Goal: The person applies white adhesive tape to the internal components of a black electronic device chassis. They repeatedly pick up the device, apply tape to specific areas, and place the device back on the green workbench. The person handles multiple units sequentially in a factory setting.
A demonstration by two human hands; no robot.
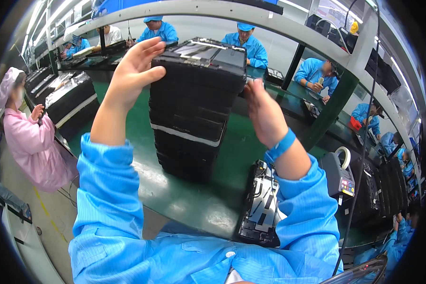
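A tall stack of thin black trays (189,99) stands on the green table in front of me, with one pale layer partway down. On its top lies a flat grey-and-black electronic panel (206,52). My left hand (137,71) is at the stack's upper left edge, fingers stretched out and thumb pointing toward the stack. Along the upper right side is my right hand (265,111), palm turned inward and fingers extended; its fingertips are partly hidden, so contact is unclear. A blue band (281,146) circles my right wrist. Neither hand is closed around anything.
Near my right forearm sits a lower stack of panels (260,203) on the green table (208,208). A dark boxy device (338,177) with a white hose stands farther right. More stacks (71,97) are at left, beside a person in pink (35,137). A metal frame (175,9) spans overhead.
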